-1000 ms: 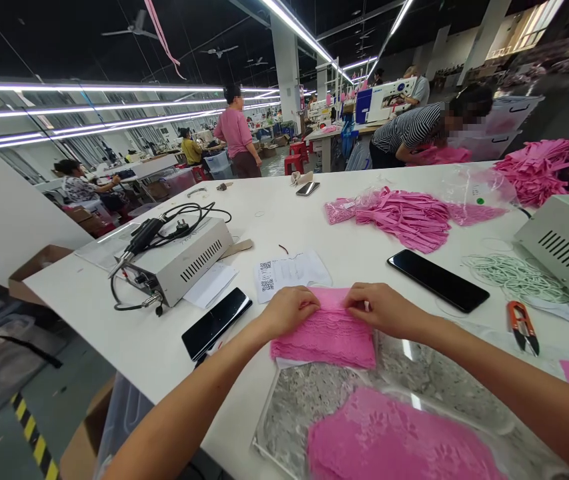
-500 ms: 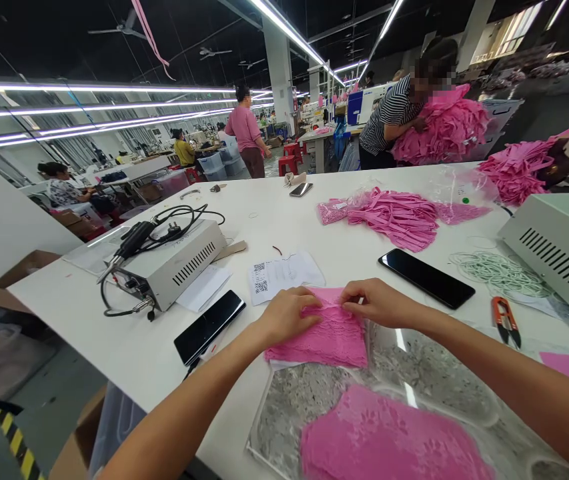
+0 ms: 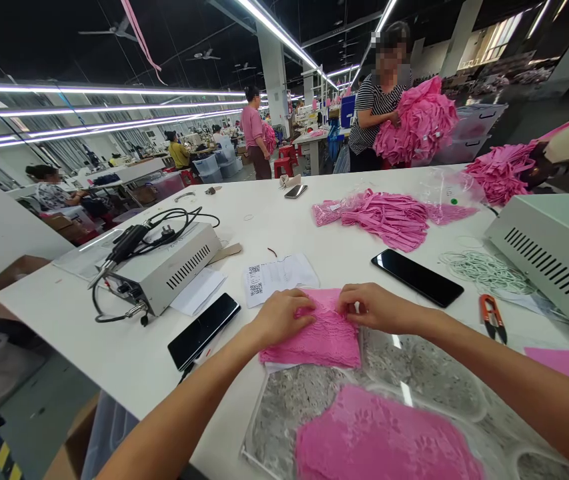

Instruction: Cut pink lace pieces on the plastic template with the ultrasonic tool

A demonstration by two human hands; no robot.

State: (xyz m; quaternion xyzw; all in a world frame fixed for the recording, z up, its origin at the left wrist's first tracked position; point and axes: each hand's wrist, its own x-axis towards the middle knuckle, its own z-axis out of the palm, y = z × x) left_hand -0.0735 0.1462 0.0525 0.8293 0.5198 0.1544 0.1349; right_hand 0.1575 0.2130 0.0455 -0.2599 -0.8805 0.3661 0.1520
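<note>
A stack of pink lace fabric pieces [image 3: 321, 340] lies on the white table in front of me, with a little white paper showing under its front edge. My left hand [image 3: 284, 317] is at the stack's left side, thumb and fingers pinching the top lace piece. On the far right corner, my right hand [image 3: 371, 307] pinches the same layer between thumb and curled fingers. The fingertips partly cover the cloth they grip. Closer to me, a larger pink fabric piece [image 3: 384, 433] rests on a clear plate with a grey speckled pattern [image 3: 274, 427].
Around the stack are a QR-code paper [image 3: 284, 277], two black phones [image 3: 204, 330] [image 3: 417, 277], orange thread snips [image 3: 492, 319] and pale green cords [image 3: 484, 270]. A grey box with a cabled tool [image 3: 179, 267] stands left. Pink straps [image 3: 389, 217] lie beyond. A co-worker [image 3: 371, 117] carries pink cloth.
My hands stay on the lace stack with slight finger shifts. The view has turned slightly right. Behind the table, the co-worker in stripes has straightened up with the pink bundle.
</note>
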